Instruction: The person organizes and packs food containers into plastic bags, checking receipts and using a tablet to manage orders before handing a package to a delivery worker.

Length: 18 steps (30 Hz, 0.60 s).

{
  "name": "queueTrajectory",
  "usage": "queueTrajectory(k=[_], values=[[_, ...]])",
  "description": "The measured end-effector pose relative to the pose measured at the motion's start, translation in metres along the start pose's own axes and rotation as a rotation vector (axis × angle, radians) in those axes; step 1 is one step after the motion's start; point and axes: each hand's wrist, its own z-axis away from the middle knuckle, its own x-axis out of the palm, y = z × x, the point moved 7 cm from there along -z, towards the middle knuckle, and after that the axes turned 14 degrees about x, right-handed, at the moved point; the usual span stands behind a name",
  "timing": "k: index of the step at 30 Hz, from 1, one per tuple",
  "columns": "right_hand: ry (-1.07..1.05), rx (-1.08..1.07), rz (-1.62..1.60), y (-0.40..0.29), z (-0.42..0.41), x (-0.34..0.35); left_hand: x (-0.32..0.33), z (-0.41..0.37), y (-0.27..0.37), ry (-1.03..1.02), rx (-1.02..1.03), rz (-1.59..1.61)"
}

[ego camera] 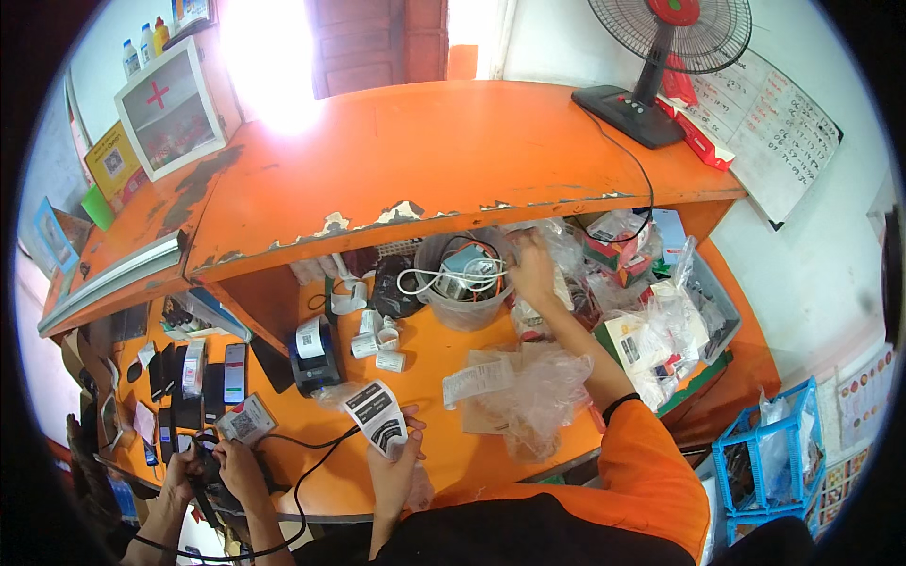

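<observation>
My left hand (pixel 396 467) holds a printed paper slip (pixel 379 417) by its lower end, above the orange desk (pixel 442 332). The slip bears black blocks of print and hangs curled. My right hand (pixel 531 265) reaches under the shelf, beside the rim of a clear plastic bucket (pixel 463 315). In the bucket are a looped white cable (pixel 425 279) and a light-blue boxy item. Clear plastic bags (pixel 559 240) lie by the right fingers, and the picture does not settle whether those fingers grip anything. Below my right forearm lies a crumpled plastic bag (pixel 541 396) with a paper receipt (pixel 478 382).
A receipt printer (pixel 315 364) and paper rolls (pixel 379 336) stand left of the bucket. Several phones (pixel 235 371) lie farther left, near a co-worker's hands (pixel 212 467) on a black object. A black cable (pixel 304 488) crosses there. At right sits a packed grey crate (pixel 722 311).
</observation>
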Motion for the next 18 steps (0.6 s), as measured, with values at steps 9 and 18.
queueTrajectory(k=[9,18], values=[[-0.766,0.729,-0.709,0.081,0.007,0.082,-0.01,0.011,-0.007,0.039,0.034,0.037],[-0.895,0.871,-0.838,0.015,0.061,0.025,-0.014,-0.003,-0.028,0.046,0.025,0.115]])
